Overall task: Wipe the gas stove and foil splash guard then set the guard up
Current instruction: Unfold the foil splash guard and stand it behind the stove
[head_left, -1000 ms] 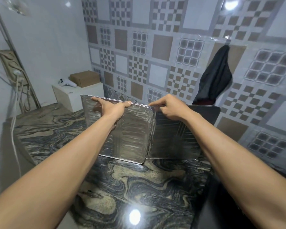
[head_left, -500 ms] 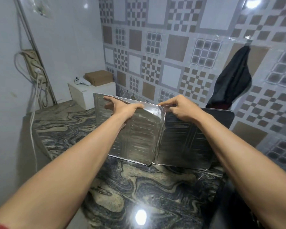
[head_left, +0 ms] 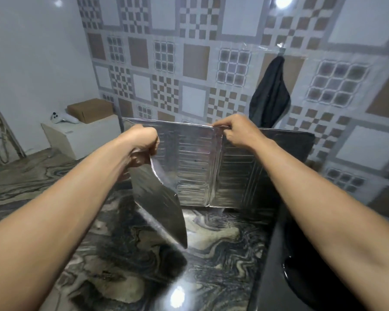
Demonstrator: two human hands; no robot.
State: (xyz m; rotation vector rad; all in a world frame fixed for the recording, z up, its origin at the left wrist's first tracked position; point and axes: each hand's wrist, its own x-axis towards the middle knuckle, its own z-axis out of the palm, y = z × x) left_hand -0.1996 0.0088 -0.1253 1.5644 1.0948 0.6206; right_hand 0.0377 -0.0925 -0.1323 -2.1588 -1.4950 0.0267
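The silver foil splash guard (head_left: 195,167) stands upright on the marbled countertop (head_left: 211,254), close to the tiled wall. Its middle and right panels face me. My left hand (head_left: 142,144) grips the top of the left panel, which is swung out toward me at an angle. My right hand (head_left: 236,131) pinches the top edge at the fold between the middle and right panels. A black edge of the gas stove (head_left: 301,288) shows at the lower right, mostly hidden by my right forearm.
A dark cloth (head_left: 270,95) hangs on the tiled wall behind the guard. At the far left a white box (head_left: 81,135) carries a cardboard box (head_left: 90,110) and a white controller (head_left: 63,117). Cables hang by the left wall.
My left hand has pulled the left panel forward, so the guard now opens into three panels instead of lying nearly flat. The right hand keeps its hold on the top edge.
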